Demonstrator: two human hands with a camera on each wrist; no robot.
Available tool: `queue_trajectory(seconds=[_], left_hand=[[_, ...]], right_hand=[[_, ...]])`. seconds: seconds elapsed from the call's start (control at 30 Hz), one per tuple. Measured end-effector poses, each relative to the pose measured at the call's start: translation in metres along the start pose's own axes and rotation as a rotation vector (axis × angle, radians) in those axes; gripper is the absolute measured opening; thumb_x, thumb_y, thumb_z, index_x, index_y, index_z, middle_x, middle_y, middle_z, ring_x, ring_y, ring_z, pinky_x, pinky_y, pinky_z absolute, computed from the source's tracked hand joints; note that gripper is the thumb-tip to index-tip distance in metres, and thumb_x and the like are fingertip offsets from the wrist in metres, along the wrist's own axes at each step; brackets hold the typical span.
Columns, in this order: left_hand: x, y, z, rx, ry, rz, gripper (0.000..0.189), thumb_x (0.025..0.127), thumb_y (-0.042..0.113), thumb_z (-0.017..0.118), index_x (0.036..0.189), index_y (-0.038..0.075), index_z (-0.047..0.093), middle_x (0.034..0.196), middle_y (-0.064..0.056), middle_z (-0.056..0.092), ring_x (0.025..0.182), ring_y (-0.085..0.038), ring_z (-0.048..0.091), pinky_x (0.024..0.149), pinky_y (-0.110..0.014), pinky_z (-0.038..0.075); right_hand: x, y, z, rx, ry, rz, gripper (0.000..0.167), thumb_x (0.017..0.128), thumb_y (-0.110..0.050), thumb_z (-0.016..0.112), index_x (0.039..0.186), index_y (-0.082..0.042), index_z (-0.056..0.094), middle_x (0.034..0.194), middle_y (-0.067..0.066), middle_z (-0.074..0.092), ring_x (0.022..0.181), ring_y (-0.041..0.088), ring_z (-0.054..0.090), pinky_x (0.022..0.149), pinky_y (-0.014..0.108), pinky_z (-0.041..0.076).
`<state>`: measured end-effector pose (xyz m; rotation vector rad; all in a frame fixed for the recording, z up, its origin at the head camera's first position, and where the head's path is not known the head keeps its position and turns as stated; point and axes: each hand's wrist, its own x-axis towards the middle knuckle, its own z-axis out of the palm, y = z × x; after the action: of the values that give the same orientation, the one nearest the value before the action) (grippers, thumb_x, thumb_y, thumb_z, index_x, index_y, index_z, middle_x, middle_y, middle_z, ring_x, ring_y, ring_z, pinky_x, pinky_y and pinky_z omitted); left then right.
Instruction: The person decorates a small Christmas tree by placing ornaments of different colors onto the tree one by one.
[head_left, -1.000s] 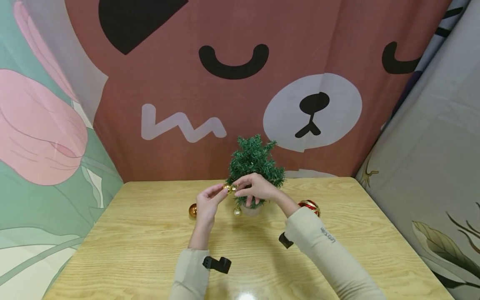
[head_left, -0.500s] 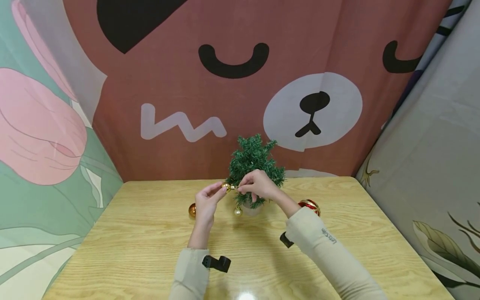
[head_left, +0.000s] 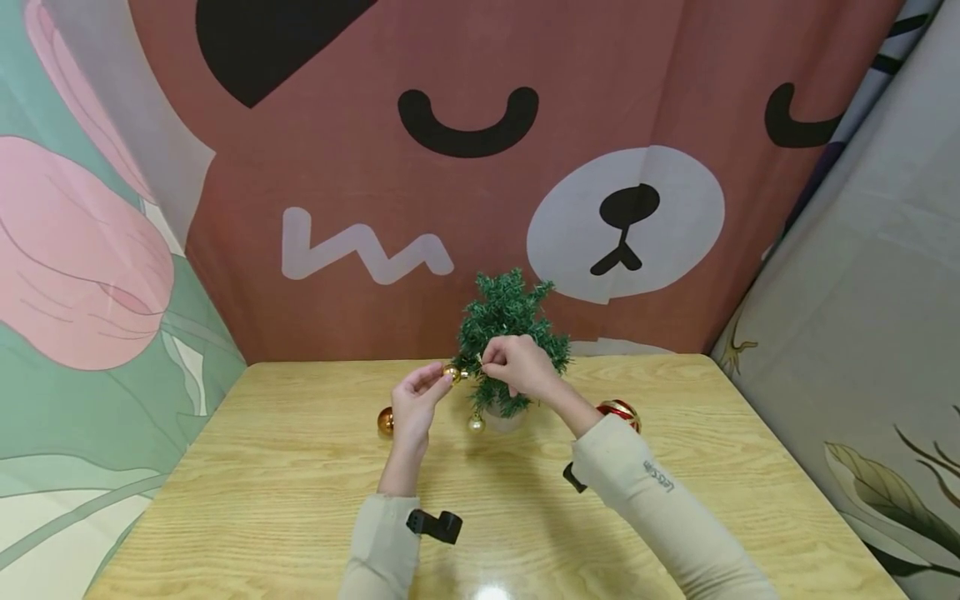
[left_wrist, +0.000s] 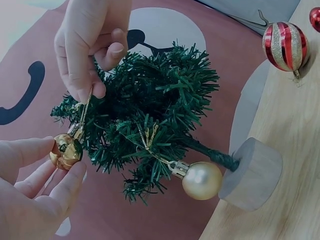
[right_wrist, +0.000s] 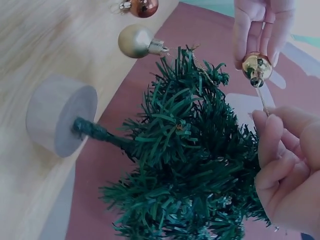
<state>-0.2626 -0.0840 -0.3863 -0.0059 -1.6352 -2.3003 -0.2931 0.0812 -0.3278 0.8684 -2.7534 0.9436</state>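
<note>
My left hand [head_left: 415, 404] pinches a shiny gold ball ornament [left_wrist: 66, 151] between thumb and fingers, at the left side of a small artificial Christmas tree [head_left: 504, 321]. The thumb and forefinger of my right hand [head_left: 521, 367] pinch the gold hanging string [right_wrist: 264, 100] of that same ornament, holding it taut in front of the branches. A matte pale-gold ball ornament [left_wrist: 202, 180] hangs by its string from a lower branch. The tree stands in a round whitish base [right_wrist: 60, 115].
On the wooden table [head_left: 480, 517], a copper-coloured ball ornament [head_left: 386, 421] lies left of the tree. A red and gold striped ball [head_left: 621, 414] lies to its right, partly behind the right forearm. A printed curtain [head_left: 360, 317] hangs behind the table.
My right hand has drawn its fingers together on the string and moved slightly up and right, stretching the string away from the ball. The left hand stays nearly still with the ornament.
</note>
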Motion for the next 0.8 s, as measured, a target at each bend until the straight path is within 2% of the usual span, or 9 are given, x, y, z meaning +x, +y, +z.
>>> queue_trajectory(seconds=[0.13, 0.3, 0.4, 0.5, 0.6, 0.8], left_hand=[[0.002, -0.002, 0.001, 0.002, 0.011, -0.001, 0.029, 0.077, -0.011, 0.062, 0.103, -0.020, 0.053, 0.083, -0.008, 0.061, 0.072, -0.009, 0.056, 0.068, -0.022, 0.050], [0.004, -0.004, 0.003, 0.007, 0.033, -0.001, 0.030, 0.077, -0.011, 0.062, 0.103, -0.021, 0.052, 0.083, -0.008, 0.061, 0.072, -0.009, 0.056, 0.068, -0.021, 0.050], [0.005, -0.005, 0.004, 0.018, 0.047, 0.010, 0.028, 0.076, -0.010, 0.063, 0.101, -0.019, 0.055, 0.082, -0.007, 0.060, 0.072, -0.009, 0.056, 0.068, -0.020, 0.049], [0.006, -0.006, 0.005, 0.039, 0.054, 0.031, 0.026, 0.076, -0.009, 0.063, 0.100, -0.018, 0.056, 0.083, -0.008, 0.060, 0.074, -0.009, 0.057, 0.069, -0.020, 0.049], [0.007, -0.007, 0.006, 0.061, 0.060, 0.050, 0.025, 0.076, -0.008, 0.064, 0.099, -0.016, 0.058, 0.086, -0.011, 0.061, 0.075, -0.010, 0.057, 0.069, -0.021, 0.049], [0.008, -0.008, 0.008, 0.071, 0.072, 0.052, 0.023, 0.076, -0.008, 0.065, 0.097, -0.014, 0.060, 0.086, -0.011, 0.061, 0.075, -0.010, 0.056, 0.068, -0.020, 0.049]], right_hand=[[0.000, -0.003, 0.002, -0.206, 0.064, -0.092, 0.005, 0.085, -0.009, 0.059, 0.082, -0.010, 0.063, 0.067, -0.001, 0.060, 0.042, 0.007, 0.048, 0.039, 0.020, 0.039], [0.002, -0.003, 0.008, -0.440, 0.133, -0.186, 0.008, 0.085, -0.009, 0.059, 0.084, -0.012, 0.066, 0.074, -0.001, 0.063, 0.055, 0.008, 0.054, 0.043, 0.019, 0.040], [0.004, -0.004, 0.011, -0.576, 0.147, -0.233, 0.010, 0.084, -0.008, 0.059, 0.085, -0.013, 0.068, 0.075, -0.001, 0.064, 0.053, 0.009, 0.053, 0.041, 0.019, 0.038], [0.005, -0.006, 0.014, -0.679, 0.172, -0.283, 0.013, 0.083, -0.005, 0.059, 0.080, -0.014, 0.068, 0.063, 0.000, 0.059, 0.044, 0.009, 0.043, 0.037, 0.019, 0.029], [0.007, -0.006, 0.016, -0.725, 0.211, -0.320, 0.014, 0.082, -0.003, 0.059, 0.076, -0.014, 0.067, 0.054, 0.000, 0.051, 0.038, 0.008, 0.033, 0.036, 0.020, 0.021], [0.011, -0.002, 0.018, -0.725, 0.271, -0.367, 0.012, 0.080, -0.002, 0.061, 0.073, -0.012, 0.062, 0.053, 0.001, 0.050, 0.036, 0.008, 0.030, 0.035, 0.019, 0.023]])
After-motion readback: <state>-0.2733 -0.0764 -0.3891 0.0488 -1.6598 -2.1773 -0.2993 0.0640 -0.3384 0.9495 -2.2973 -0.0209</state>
